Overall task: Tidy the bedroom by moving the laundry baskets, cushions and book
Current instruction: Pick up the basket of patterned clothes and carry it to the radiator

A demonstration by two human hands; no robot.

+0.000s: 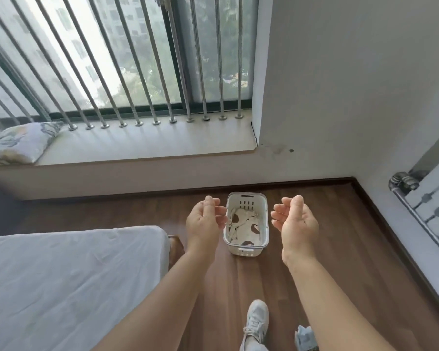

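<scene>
White laundry basket on the wooden floor, both hands held out above it.

The laundry basket (246, 224) is small, white plastic, rectangular with rounded corners, slotted walls and handle cut-outs at its ends; inside lies crumpled cream cloth (241, 228) with dark brown patches. It stands upright on the floor (340, 236) near the skirting under the window ledge (150, 145), toward the corner of the room, beyond the bed's (61, 287) foot corner. The left hand (206, 221) and right hand (295, 222) flank it, palms facing each other, fingers relaxed and slightly curled, holding nothing, not touching the basket. A patterned cushion (18, 144) lies at the ledge's left end.
</scene>
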